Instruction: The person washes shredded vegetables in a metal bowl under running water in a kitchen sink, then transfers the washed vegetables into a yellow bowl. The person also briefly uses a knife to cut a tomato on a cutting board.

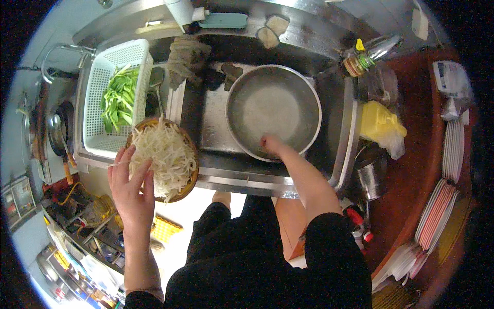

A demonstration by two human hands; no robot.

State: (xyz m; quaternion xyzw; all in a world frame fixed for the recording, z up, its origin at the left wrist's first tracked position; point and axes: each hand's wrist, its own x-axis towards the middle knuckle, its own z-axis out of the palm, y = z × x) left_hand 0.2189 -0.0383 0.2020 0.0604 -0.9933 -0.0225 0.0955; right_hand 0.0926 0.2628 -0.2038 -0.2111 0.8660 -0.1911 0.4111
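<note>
Pale vegetable shreds (164,158) are heaped in a round brown bowl (192,181) at the left front of the sink. My left hand (133,179) is at the bowl's left side with its fingers apart, and a thin shred lies by the fingertips. To the right, a wide metal basin (236,89) holds cloudy liquid (272,108). My right hand (271,145) reaches over the basin's near rim, fingers low at the liquid. Blur hides whether those fingers hold anything. Behind the bowl, leafy greens (121,96) lie in a pale perforated plastic basket (94,112).
Grey cloths (187,58) hang over the sink's divider, with a metal ladle (157,83) beside them. On the right stand a bottle (362,60), a yellow container (380,121) and a metal pitcher (371,179). A curved faucet (58,48) rises at far left. Plates (434,216) line the right counter.
</note>
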